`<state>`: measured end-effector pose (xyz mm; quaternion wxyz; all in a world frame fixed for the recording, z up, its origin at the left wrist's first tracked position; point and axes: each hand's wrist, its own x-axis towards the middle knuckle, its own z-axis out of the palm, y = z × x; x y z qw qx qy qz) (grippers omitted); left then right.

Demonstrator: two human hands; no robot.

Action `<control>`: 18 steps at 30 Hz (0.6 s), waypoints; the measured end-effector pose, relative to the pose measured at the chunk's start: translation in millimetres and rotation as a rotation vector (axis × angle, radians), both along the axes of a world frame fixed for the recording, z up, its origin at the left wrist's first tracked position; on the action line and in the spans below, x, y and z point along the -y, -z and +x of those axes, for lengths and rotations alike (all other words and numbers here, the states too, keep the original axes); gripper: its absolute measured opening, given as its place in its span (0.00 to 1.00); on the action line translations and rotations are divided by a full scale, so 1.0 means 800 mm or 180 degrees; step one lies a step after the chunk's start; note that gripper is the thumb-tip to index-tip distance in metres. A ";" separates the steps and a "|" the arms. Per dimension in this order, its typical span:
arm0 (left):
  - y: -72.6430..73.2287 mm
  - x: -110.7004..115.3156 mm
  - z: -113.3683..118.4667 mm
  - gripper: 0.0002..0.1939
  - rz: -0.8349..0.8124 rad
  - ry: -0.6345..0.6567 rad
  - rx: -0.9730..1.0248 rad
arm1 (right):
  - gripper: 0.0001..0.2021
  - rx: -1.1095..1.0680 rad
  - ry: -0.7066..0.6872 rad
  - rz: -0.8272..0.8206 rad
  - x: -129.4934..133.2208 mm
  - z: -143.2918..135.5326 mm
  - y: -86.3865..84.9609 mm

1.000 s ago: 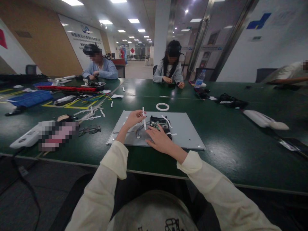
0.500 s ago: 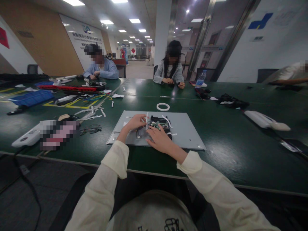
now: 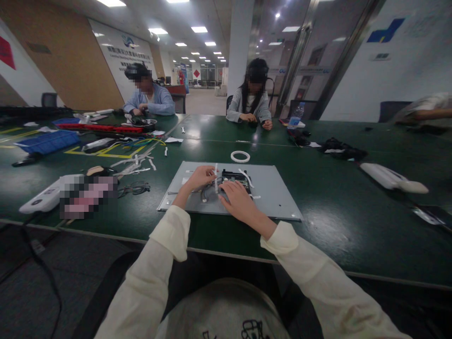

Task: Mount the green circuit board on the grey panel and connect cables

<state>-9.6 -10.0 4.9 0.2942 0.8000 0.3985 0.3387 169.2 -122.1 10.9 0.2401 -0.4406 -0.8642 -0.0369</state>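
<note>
A flat grey panel (image 3: 271,188) lies on the green table, with a black part and circuit board (image 3: 236,177) at its middle. My left hand (image 3: 200,179) is closed at the white tape strip (image 3: 216,186) beside the board, its fingertips on the strip's upper part. Over the near side of the board, my right hand (image 3: 237,200) rests with fingers close together; what lies under them is hidden. Dark cables (image 3: 205,194) lie between my hands. A curved white strip (image 3: 246,177) crosses the board's right side, and a short one (image 3: 255,197) sits by its lower right corner.
A white tape roll (image 3: 240,156) lies beyond the panel. To the left are glasses (image 3: 136,188), a white device (image 3: 51,194), tape scraps (image 3: 136,165) and a blue tray (image 3: 49,142). Another white device (image 3: 391,178) lies right. Two people sit across the table; a third is at far right.
My right hand's fingers have drawn closer together and cover more of the board. My left hand has stayed at the tape strip. The view has shifted slightly.
</note>
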 end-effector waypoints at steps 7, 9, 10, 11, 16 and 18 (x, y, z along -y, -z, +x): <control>-0.014 0.004 0.001 0.17 -0.0147 -0.0128 0.0474 | 0.16 -0.0095 0.0026 -0.0008 0.001 0.001 -0.003; -0.021 0.006 0.000 0.17 -0.0146 -0.0222 0.0742 | 0.16 -0.0171 0.0013 -0.0024 0.001 0.001 -0.004; -0.025 0.008 -0.001 0.17 -0.0161 -0.0245 0.0857 | 0.16 -0.0251 0.0007 -0.0033 0.001 0.002 -0.003; -0.028 0.009 -0.001 0.17 -0.0197 -0.0246 0.0947 | 0.16 -0.0360 -0.0002 -0.0052 -0.001 0.002 -0.002; -0.037 0.018 0.006 0.18 -0.0509 -0.0087 0.1200 | 0.17 -0.1403 -0.0151 -0.0343 -0.013 0.004 0.007; -0.037 0.021 0.010 0.19 -0.0603 0.0016 0.1317 | 0.18 -0.1829 -0.0203 -0.0653 -0.017 0.004 0.010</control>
